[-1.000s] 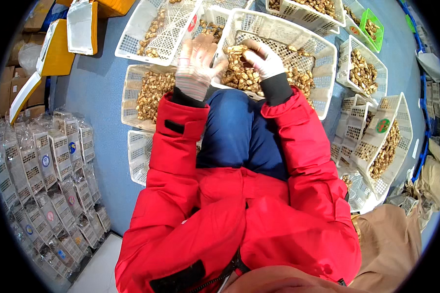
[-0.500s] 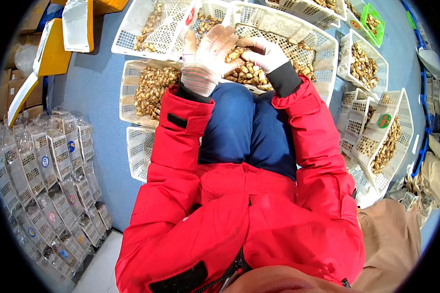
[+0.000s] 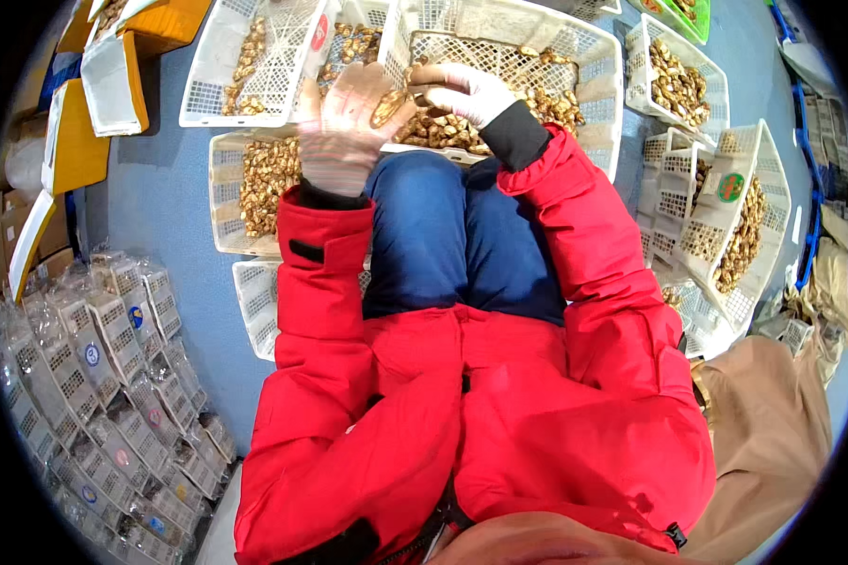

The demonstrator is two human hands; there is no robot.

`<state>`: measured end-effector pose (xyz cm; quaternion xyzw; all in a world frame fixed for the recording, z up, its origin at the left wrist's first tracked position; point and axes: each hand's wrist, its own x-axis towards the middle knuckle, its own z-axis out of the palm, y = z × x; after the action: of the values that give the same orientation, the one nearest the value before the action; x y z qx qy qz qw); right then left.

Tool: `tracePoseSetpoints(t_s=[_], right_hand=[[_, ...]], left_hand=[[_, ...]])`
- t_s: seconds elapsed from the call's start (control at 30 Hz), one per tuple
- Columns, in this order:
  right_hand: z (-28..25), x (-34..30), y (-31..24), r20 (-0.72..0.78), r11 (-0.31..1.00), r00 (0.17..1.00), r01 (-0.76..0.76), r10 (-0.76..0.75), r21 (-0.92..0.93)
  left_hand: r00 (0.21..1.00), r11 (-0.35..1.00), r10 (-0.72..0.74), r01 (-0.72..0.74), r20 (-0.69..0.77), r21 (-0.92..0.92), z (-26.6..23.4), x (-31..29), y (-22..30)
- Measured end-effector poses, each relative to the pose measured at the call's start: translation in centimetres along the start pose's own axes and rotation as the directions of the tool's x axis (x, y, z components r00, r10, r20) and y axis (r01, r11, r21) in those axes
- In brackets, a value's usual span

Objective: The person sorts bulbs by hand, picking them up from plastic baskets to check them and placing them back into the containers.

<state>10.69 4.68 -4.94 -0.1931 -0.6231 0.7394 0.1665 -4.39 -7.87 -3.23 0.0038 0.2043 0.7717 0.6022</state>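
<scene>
A brown-and-cream mushroom point(image 3: 388, 107) lies in my left hand point(image 3: 339, 121), between the thumb and the outstretched fingers. That striped glove is smeared by motion. Just right of it, my right hand point(image 3: 471, 92), in a pale glove, has thumb and fingers curved and apart, their tips close to the mushroom. No object shows between them. Both hands are over the near side of a large white crate point(image 3: 598, 85), where loose mushrooms point(image 3: 443, 134) lie before my knees. A smaller white crate point(image 3: 226, 202) of small mushrooms stands to the left, below my left hand.
More white crates with mushrooms stand at the far left point(image 3: 203, 94) and right point(image 3: 645, 71). Stacked crates point(image 3: 674, 202) are on the right side. Foam boxes with yellow sides point(image 3: 113, 85) and wrapped baskets point(image 3: 113, 377) line the left. Blue floor point(image 3: 155, 202) shows between them.
Both hands have moved left in the picture, with the mushroom now against my left thumb and fingers. My right fingers have drawn slightly off it. The whole view has shifted.
</scene>
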Motion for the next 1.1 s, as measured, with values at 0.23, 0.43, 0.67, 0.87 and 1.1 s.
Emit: tracePoseSetpoints(t_s=[0.23,0.43,0.67,0.87,1.1], right_hand=[[-14.7,-2.3,7.1,-0.557,0.983,0.811,-0.176,0.177,0.056],[-19.5,0.6,14.3,-0.477,0.585,0.864,-0.473,0.16,-0.66],[-17.1,5.8,19.0,-0.357,0.258,0.925,-0.379,0.129,-0.889],[-14.4,6.1,19.2,-0.223,-0.026,0.951,-0.223,0.212,-0.974],[-17.3,4.9,16.3,-0.409,0.722,0.899,-0.387,0.157,-0.573]], left_hand=[[0.683,0.788,0.408,0.071,-0.605,0.611,-12.1,-6.7,8.4],[0.838,0.847,0.375,-0.135,-0.397,0.515,-8.3,-2.7,5.3],[0.98,0.925,0.194,-0.165,-0.051,0.342,3.2,3.8,-5.4],[0.883,0.992,-0.115,0.128,-0.455,-0.002,-1.4,4.9,-8.1],[0.941,0.986,-0.115,0.147,-0.317,0.08,-2.0,5.7,-8.5]])
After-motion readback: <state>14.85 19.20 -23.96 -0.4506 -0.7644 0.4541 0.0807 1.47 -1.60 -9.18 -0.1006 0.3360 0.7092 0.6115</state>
